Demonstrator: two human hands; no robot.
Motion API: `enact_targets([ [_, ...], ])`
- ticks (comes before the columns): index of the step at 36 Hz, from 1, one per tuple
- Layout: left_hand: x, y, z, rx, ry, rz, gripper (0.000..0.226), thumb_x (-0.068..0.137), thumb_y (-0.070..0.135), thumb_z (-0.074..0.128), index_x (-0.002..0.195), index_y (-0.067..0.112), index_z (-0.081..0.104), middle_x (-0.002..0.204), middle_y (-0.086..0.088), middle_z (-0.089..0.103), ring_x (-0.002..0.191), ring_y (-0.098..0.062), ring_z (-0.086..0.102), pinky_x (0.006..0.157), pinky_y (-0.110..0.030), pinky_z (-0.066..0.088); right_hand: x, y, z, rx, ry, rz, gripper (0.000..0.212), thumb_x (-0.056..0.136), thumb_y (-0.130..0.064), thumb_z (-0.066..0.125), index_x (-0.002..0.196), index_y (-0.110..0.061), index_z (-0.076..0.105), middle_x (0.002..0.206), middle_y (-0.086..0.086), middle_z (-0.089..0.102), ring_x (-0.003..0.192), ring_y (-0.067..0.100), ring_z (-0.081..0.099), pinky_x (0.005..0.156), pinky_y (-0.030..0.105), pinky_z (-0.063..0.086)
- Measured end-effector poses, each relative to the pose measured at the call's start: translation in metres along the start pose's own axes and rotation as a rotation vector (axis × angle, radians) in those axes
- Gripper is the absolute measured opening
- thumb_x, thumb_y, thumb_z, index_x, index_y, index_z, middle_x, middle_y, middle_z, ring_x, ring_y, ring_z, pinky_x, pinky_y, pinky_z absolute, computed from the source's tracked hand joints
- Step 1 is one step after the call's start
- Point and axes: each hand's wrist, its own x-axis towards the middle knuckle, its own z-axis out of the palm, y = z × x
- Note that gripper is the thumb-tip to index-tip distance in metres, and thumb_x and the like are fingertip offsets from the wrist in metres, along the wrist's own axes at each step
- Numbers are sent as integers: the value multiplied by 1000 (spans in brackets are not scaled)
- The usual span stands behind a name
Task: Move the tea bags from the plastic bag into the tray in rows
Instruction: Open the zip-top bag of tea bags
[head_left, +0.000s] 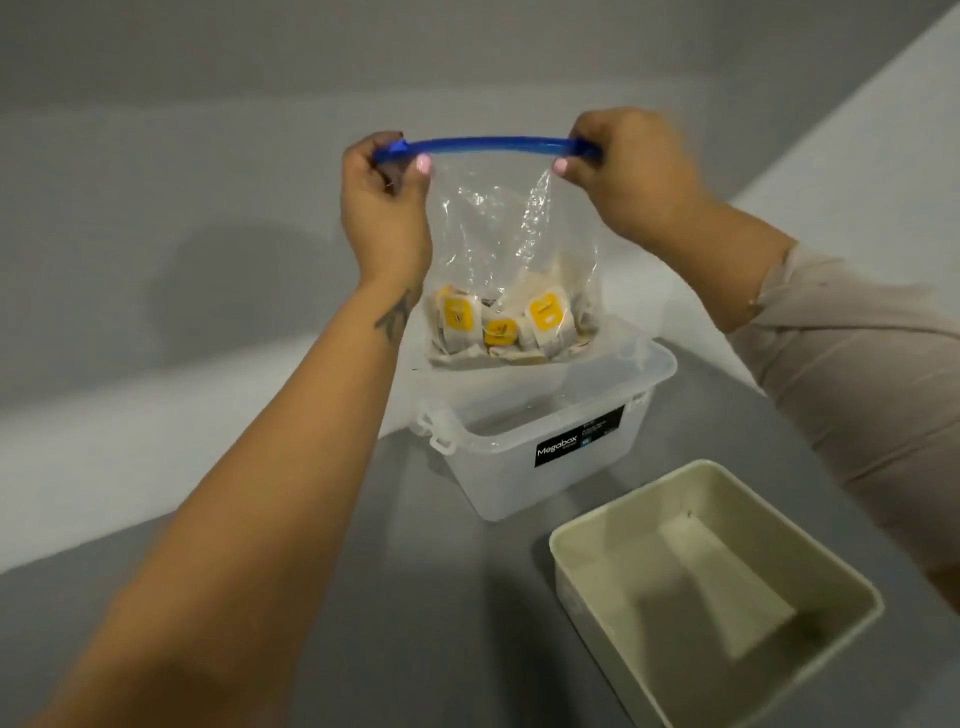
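A clear plastic bag (498, 228) with a blue zip strip along its top hangs in the air above a clear storage box. Several tea bags (519, 327) with yellow tags lie bunched at its bottom. My left hand (384, 208) pinches the left end of the blue strip. My right hand (628, 171) pinches the right end, so the strip is stretched between them. The pale green tray (597, 540) stands on the grey table at the lower right, with nothing visible inside it.
A clear plastic storage box (519, 467) with a black "Megabox" label and white side clips sits on the table right under the bag, beyond the tray. A grey wall rises behind the table. A light sleeve covers my right upper arm.
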Motion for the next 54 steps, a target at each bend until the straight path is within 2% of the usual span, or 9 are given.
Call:
enact_targets([
  [2, -2, 13, -5, -35, 20, -39, 20, 87, 7, 61, 99, 21, 53, 90, 2, 60, 85, -16, 65, 85, -37, 53, -6, -11, -10, 13, 17, -36, 29, 93, -33, 56, 106, -7, 62, 84, 5, 50, 78, 20, 45, 69, 28, 31],
  [10, -39, 30, -44, -123, 46, -77, 19, 92, 7, 57, 107, 12, 48, 98, -5, 61, 73, -6, 65, 67, -20, 51, -53, -47, -32, -14, -126, -129, 26, 92, -41, 56, 100, -18, 62, 79, 2, 50, 77, 25, 49, 67, 28, 31],
  [16, -79, 10, -83, -19, 23, -124, 15, 96, 17, 54, 109, 11, 49, 90, 2, 62, 78, -4, 63, 74, -19, 49, -104, -68, -28, 55, -345, -195, 23, 90, -43, 58, 97, -21, 62, 70, -4, 54, 76, 23, 56, 69, 30, 43],
  [20, -107, -6, -98, 40, 25, -175, 5, 98, 17, 50, 102, 17, 49, 89, 7, 60, 79, 1, 60, 81, -18, 48, -137, -79, -16, 61, -440, -213, 24, 88, -46, 60, 99, -24, 62, 68, -9, 50, 76, 18, 52, 65, 28, 38],
  [26, -139, -40, -120, 163, -56, -349, 15, 101, 18, 41, 96, 21, 54, 87, 8, 59, 83, -5, 56, 81, -23, 45, -174, -86, 8, -78, -603, -225, 26, 87, -43, 62, 103, -23, 63, 83, -2, 54, 80, 19, 50, 64, 28, 35],
  [36, -185, -85, -152, 204, -251, -626, 20, 99, 18, 46, 85, 24, 59, 82, 6, 62, 78, -2, 55, 72, -20, 39, -229, -85, 48, -155, -913, -197, 15, 87, -33, 60, 84, -21, 52, 70, -4, 47, 74, 19, 49, 63, 27, 36],
  [43, -179, -88, -143, 82, -291, -621, 7, 95, 10, 50, 95, 11, 57, 87, 2, 61, 77, -2, 56, 61, -3, 42, -214, -93, 62, -159, -948, -126, 45, 85, -63, 51, 78, -19, 54, 65, -4, 49, 67, 16, 51, 58, 28, 35],
  [48, -179, -88, -139, 40, -356, -595, 8, 96, 10, 49, 93, 13, 56, 89, -1, 60, 67, 9, 56, 62, -4, 41, -192, -104, 82, -69, -782, 31, 42, 93, -56, 43, 111, -20, 54, 85, -1, 54, 83, 18, 53, 68, 31, 38],
  [54, -186, -88, -134, 8, -313, -577, 13, 95, -1, 46, 104, 0, 56, 81, -2, 60, 53, 9, 53, 56, -4, 39, -185, -110, 114, -10, -620, 148, 36, 93, -51, 47, 102, -18, 60, 100, 5, 65, 97, 26, 59, 68, 29, 35],
])
